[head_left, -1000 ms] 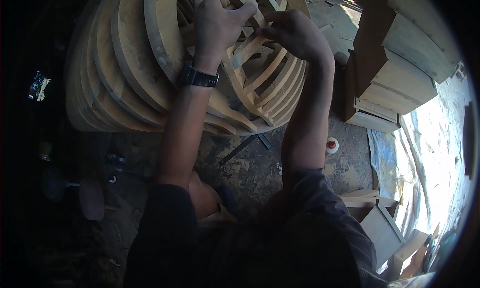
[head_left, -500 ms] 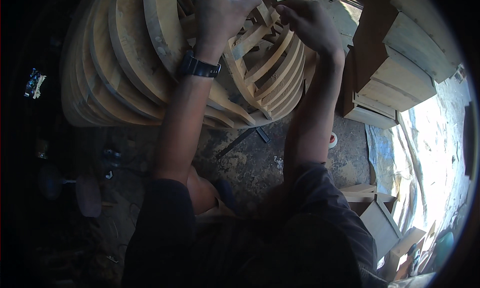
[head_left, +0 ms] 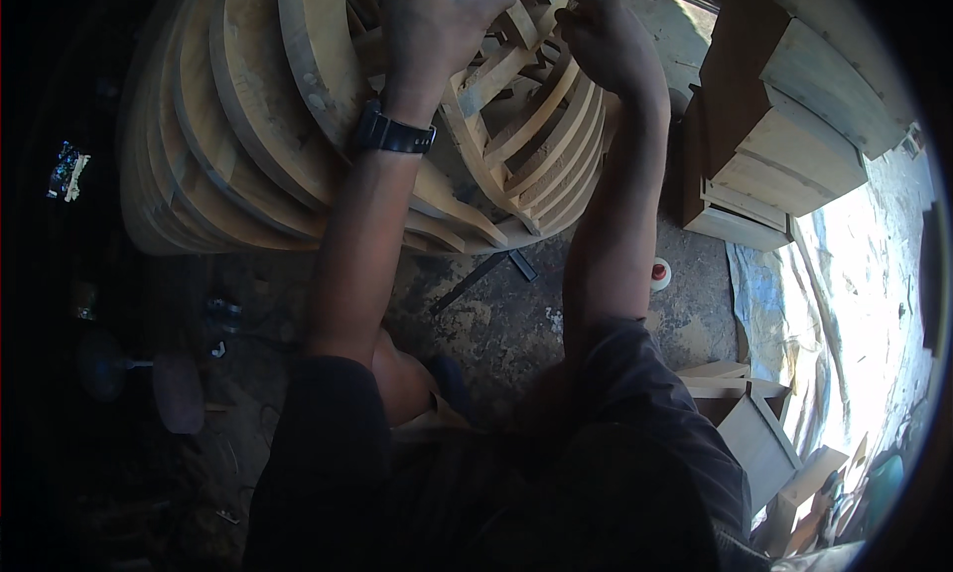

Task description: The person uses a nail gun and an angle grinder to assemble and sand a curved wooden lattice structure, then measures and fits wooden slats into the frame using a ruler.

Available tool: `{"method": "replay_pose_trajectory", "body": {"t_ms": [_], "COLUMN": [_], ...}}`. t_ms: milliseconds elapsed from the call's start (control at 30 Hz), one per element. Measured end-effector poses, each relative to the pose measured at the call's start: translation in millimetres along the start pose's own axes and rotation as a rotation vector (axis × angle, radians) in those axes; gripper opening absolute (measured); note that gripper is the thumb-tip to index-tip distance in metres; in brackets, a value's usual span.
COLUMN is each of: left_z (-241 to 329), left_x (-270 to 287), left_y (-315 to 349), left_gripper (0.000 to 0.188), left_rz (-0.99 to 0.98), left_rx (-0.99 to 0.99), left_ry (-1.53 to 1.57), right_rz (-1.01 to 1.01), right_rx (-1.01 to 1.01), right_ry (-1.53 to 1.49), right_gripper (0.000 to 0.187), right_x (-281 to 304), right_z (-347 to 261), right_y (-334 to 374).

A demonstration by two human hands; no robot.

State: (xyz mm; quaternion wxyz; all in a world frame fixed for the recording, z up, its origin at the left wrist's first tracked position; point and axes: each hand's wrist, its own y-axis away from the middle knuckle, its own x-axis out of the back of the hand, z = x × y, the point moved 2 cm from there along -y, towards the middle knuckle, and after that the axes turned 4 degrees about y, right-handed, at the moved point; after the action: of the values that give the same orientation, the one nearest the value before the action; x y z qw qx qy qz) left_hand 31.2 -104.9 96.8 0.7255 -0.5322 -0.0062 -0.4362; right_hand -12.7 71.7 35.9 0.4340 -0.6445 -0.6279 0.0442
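Observation:
A large rounded framework of curved wooden ribs [head_left: 253,95] fills the upper part of the view. My left hand [head_left: 434,31], with a dark watch on its wrist, reaches over the ribs. Its thumb stretches out to the right by a short wooden block [head_left: 517,24]; the other fingers are cut off by the upper edge. To the right of that block is my right hand [head_left: 613,44]. Its index finger points left, apart from the bent digit below, and nothing shows between them. Lighter slats [head_left: 556,165] curve beneath, between my forearms.
Wooden box-like pieces [head_left: 794,165] stand at the right, beside a brightly lit sheet [head_left: 844,304]. More wooden parts [head_left: 749,433] lie lower right. A dark square tool [head_left: 476,279] and a white bottle with a red cap [head_left: 660,273] are on the stained floor. Dim clutter stands at left.
My right hand has shifted slightly left and up, and its index finger has straightened away from the digit below. The left hand has barely moved. More of the white bottle shows.

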Motion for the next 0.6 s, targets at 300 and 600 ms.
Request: {"method": "replay_pose_trajectory", "body": {"t_ms": [300,600], "left_z": [0,0], "left_x": [1,0], "left_y": [0,-1], "left_gripper": [0.055,0.057], "left_rz": [0.035,-0.009], "left_rx": [-0.035,0.005], "left_ry": [-0.088,-0.012], "right_rz": [-0.267,-0.403], "right_rx": [0.031,-0.102], "right_ry": [-0.2,-0.162], "right_gripper": [0.049,0.043], "right_x": [4,4], "right_z": [-7,-13], "right_y": [11,8]}}
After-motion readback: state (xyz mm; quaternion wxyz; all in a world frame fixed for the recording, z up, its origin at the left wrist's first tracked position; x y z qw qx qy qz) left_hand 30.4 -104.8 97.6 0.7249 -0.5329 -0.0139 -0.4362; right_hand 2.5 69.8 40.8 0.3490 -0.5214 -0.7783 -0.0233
